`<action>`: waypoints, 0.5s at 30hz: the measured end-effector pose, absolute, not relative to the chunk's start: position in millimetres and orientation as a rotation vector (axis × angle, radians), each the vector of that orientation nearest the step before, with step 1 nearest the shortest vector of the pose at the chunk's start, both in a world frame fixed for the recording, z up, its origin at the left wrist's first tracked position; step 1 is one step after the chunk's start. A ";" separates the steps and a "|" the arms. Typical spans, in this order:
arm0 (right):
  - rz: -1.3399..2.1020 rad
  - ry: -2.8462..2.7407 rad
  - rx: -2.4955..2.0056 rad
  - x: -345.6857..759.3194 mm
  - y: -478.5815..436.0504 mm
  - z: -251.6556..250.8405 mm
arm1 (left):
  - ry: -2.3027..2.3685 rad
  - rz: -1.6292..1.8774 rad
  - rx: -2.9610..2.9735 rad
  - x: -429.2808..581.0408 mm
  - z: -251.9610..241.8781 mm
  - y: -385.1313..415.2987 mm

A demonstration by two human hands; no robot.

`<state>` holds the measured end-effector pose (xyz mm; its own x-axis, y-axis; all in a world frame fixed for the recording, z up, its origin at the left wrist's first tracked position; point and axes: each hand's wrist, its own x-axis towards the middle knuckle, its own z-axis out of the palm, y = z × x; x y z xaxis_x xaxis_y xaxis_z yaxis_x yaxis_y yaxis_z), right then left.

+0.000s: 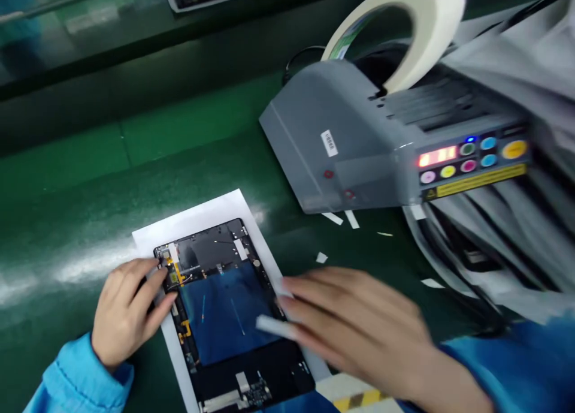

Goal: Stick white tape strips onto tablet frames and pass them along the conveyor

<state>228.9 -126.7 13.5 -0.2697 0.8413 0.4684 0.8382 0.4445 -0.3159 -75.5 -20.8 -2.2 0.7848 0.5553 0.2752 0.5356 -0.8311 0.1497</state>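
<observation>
An opened tablet [229, 317] with a blue battery panel and exposed circuit parts lies on a white sheet [197, 218] on the green mat. My left hand [126, 311] rests on the tablet's left edge, fingers curled against it near the yellow flex cable. My right hand [359, 329] hovers over the tablet's right edge, blurred by motion, with a short strip of white tape [274, 326] at its fingertips.
A grey tape dispenser machine [359, 143] with coloured buttons and a lit red display stands to the right, carrying a large roll of cream tape [431, 29]. Cut tape bits [339, 218] lie on the mat below it. Grey covered cables [494, 239] run along the right.
</observation>
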 end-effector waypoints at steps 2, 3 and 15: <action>0.067 -2.288 -1.234 200.1 -110.7 8.1 | 0.839 0.480 2.904 -74.2 -0.7 -31.7; 0.074 -2.346 -1.168 189.6 -102.4 3.8 | 0.820 0.472 2.898 -73.2 -0.4 -36.8; 0.256 -2.514 -1.197 171.8 -82.2 -13.3 | 0.842 0.416 2.853 -65.0 -3.4 -52.5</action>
<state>171.8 -82.2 -13.3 -0.5852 0.7781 0.2284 0.7162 0.6280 -0.3044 -65.0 -52.5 -3.4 0.8054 0.5491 0.2232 0.5111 -0.8340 0.2078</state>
